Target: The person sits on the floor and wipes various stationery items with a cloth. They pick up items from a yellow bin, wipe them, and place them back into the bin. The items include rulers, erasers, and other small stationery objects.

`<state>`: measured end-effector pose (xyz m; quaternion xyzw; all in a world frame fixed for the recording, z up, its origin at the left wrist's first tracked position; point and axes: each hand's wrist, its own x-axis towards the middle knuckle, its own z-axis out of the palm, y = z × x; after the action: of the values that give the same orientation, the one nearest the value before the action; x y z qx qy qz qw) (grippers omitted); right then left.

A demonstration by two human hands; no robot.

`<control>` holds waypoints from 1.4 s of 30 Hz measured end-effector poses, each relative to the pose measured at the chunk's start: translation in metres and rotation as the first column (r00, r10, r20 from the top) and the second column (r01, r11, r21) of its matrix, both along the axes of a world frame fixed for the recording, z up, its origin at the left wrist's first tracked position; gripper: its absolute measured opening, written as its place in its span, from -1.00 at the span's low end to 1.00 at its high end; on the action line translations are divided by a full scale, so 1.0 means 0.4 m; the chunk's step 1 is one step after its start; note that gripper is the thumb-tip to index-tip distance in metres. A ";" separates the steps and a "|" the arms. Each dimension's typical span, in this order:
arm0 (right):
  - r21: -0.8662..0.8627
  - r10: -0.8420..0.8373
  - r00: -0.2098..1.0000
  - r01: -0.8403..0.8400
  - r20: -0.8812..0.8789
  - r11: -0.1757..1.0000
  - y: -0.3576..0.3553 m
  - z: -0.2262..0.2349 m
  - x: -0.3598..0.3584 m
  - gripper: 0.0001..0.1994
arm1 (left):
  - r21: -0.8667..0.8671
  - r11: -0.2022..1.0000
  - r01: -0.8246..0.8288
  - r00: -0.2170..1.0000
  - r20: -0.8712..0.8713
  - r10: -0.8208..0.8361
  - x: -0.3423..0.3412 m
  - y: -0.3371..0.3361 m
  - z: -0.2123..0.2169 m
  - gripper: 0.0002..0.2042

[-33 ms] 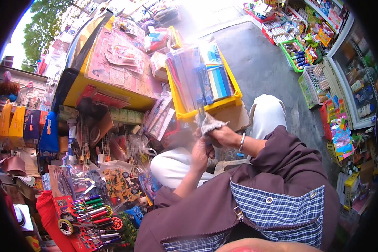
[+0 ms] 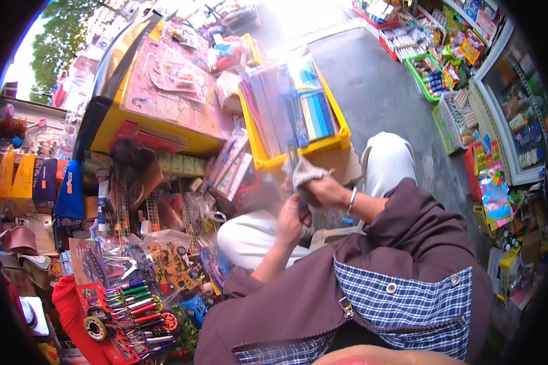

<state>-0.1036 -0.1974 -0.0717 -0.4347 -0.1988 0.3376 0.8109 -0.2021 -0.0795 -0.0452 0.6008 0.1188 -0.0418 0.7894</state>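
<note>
My right hand (image 2: 330,192), with a bracelet at its wrist, is closed around a crumpled greyish-white rag (image 2: 309,174). The rag is wrapped about a long, thin bluish item (image 2: 293,152) that points away from me and is too blurred to name. Just to the left and nearer, my left hand (image 2: 291,220) is closed, thumb up, around what looks like the lower end of that item. Beyond both hands stands a yellow plastic basket (image 2: 269,163). It holds clear plastic-wrapped packs (image 2: 268,106) and a pack with blue, white and dark stripes (image 2: 316,115).
A yellow-sided display box topped with pink packets (image 2: 173,85) stands at left. Carded pens (image 2: 134,304) and toy vehicles (image 2: 176,261) lie at lower left. Grey floor (image 2: 380,91) spreads at right, beside a green basket (image 2: 429,79) and a glass-fronted cabinet (image 2: 511,109).
The rag and the thin item have shifted slightly in my hands. Both hands keep their grip in nearly the same place.
</note>
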 end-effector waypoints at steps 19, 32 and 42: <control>0.019 0.042 0.999 -0.041 -0.026 0.999 -0.011 0.038 -0.004 -0.70 | -0.079 0.996 0.027 0.992 -0.117 -0.037 -0.004 0.002 0.015 -0.57; 0.112 -0.004 0.986 0.023 -0.166 0.993 -0.017 0.031 0.019 -0.74 | -0.147 0.989 -0.014 0.980 -0.200 -0.016 -0.021 -0.023 0.030 -0.56; -0.108 -0.123 0.907 0.180 0.402 0.978 -0.026 0.022 0.028 -0.68 | 0.245 0.968 0.054 0.995 -0.089 -0.033 -0.004 0.009 0.006 -0.65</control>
<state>-0.0923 -0.2078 -0.0630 -0.5645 -0.2984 0.1927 0.7451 -0.2039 -0.0758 -0.0428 0.6944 0.1433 -0.0693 0.7017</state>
